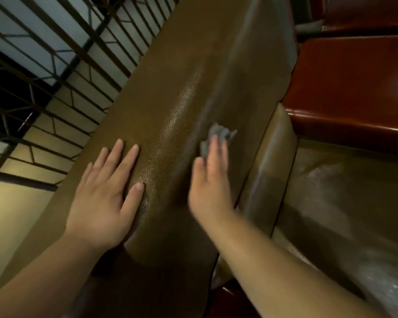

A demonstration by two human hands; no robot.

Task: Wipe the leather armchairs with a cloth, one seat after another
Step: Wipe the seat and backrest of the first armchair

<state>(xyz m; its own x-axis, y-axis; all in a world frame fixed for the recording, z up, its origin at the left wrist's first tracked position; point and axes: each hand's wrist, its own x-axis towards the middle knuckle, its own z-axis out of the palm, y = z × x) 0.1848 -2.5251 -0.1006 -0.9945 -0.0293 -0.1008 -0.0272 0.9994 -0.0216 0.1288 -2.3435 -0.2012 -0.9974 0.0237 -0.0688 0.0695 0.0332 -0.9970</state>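
Grey cloth [217,138] squished flat under right hand [210,180] fingers, poking out past fingertips on olive leather armchair [182,92]. Left hand [106,191] splayed wide, palm down beside it, holding nothing.

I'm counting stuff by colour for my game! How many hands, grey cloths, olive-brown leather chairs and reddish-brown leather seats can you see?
Hands: 2, the left hand and the right hand
Grey cloth: 1
Olive-brown leather chair: 1
Reddish-brown leather seat: 1
Total: 5
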